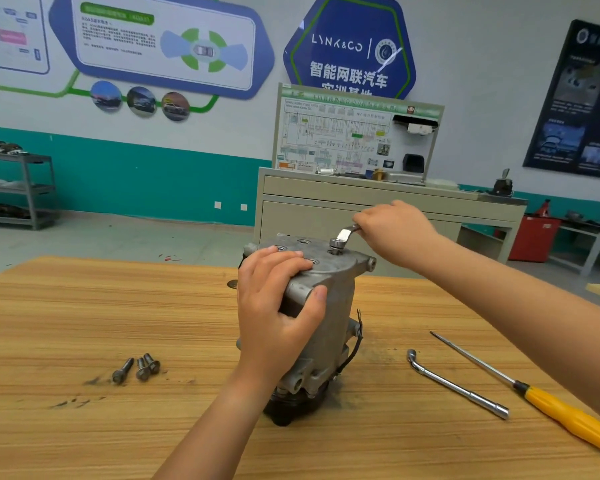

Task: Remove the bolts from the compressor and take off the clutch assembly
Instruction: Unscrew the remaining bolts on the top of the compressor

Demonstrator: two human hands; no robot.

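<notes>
saw compressor (323, 306) standing on end near the middle of the table (84, 323), dark clutch (288, 408) end down against the wood, flat grey end plate (342, 265) up. found left hand (278, 306) gripping its upper body: fingers curled over the top edge, thumb pressed on a round lug on the near side. found right hand (395, 230) closed round the handle of a bent wrench (343, 235), behind and right of the compressor top. noted wrench socket seated down on a bolt (336, 251) at the far right of the end plate; could not tell how far out the bolt was. saw several open holes elsewhere on the plate. counted three loose bolts (137, 368) lying close together on the table, left of the compressor and well apart from it, dark smudges around them. spotted a second wrench (458, 386), l-shaped, flat on the table to the right, and just beyond it a screwdriver (551, 407) with yellow handle, blade pointing away; both clear of the hands. saw a black wire (359, 327) hanging off the compressor's right side.
</notes>
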